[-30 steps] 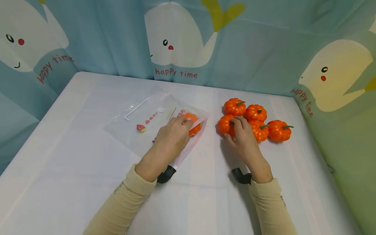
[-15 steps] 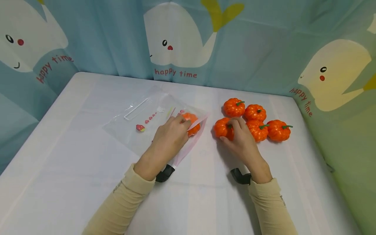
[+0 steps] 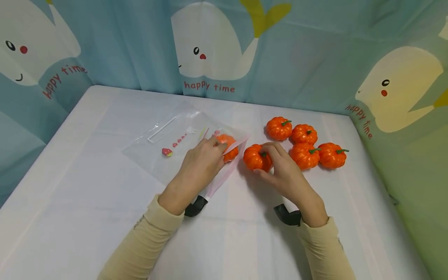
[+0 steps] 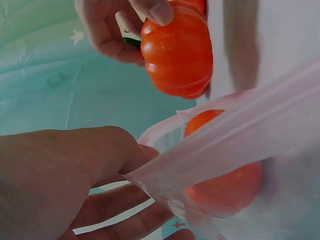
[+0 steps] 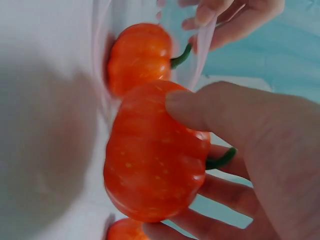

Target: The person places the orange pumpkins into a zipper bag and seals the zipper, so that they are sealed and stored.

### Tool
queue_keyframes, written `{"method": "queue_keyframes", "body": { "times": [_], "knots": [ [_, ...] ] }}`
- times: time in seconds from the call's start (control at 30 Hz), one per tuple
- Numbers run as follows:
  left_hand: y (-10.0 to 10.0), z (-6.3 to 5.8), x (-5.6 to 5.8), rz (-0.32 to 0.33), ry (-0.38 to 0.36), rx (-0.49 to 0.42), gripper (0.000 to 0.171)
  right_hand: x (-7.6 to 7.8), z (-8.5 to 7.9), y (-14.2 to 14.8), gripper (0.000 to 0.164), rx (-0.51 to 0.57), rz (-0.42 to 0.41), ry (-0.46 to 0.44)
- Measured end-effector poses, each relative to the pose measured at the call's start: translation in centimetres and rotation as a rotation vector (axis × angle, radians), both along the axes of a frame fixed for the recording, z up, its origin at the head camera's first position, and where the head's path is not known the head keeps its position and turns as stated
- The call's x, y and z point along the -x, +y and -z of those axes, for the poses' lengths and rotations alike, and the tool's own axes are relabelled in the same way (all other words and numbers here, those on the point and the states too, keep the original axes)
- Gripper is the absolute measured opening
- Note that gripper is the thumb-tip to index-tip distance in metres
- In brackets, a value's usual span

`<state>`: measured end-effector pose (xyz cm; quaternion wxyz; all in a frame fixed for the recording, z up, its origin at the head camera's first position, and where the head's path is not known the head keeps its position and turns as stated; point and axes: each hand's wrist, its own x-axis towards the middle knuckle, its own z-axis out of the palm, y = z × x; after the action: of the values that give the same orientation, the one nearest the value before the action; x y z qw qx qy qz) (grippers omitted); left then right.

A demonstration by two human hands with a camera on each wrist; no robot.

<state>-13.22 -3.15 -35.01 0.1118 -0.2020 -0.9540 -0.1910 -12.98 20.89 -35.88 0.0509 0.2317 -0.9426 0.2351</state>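
Observation:
My right hand (image 3: 287, 171) grips a small orange toy pumpkin (image 3: 257, 158) with a green stem, thumb on one side and fingers on the other. It is just right of the mouth of a clear plastic bag (image 3: 150, 157) with a pink rim and strawberry and heart prints. My left hand (image 3: 201, 163) pinches the bag's upper rim between thumb and fingers, lifting it so the mouth gapes. Another pumpkin (image 5: 140, 57) lies inside, close to the opening. In the left wrist view, the held pumpkin (image 4: 177, 55) is right outside the pink rim.
Several more orange pumpkins (image 3: 304, 155) stand grouped at the right of the white table (image 3: 105, 233). A blue-green curtain (image 3: 297, 66) with whale prints hangs behind and beside the table. Black wrist-camera mounts (image 3: 287, 215) show below both hands.
My right hand has carried its pumpkin left, away from the group and up to the bag's mouth. My left hand has stayed at the bag's rim.

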Motion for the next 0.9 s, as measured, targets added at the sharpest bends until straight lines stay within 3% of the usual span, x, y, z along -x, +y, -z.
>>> {"method": "queue_keyframes", "body": {
  "times": [0.33,0.63,0.77,0.9],
  "knots": [
    [0.1,-0.2,-0.3,0.027,-0.037,0.063,0.020,-1.1,0.1,-2.0,0.045,-0.005,-0.158,-0.032],
    [0.4,-0.2,-0.5,0.024,-0.033,0.064,0.010,-1.3,0.5,-2.7,0.044,-0.025,-0.164,-0.022],
    [0.4,0.0,-1.2,0.027,-0.018,0.079,0.028,-1.4,0.7,-2.6,0.043,-0.025,-0.157,-0.032],
    [0.1,0.2,-2.7,-0.025,-0.036,0.164,0.058,-1.3,0.7,-2.6,0.043,-0.032,-0.156,-0.027]
  ]
}}
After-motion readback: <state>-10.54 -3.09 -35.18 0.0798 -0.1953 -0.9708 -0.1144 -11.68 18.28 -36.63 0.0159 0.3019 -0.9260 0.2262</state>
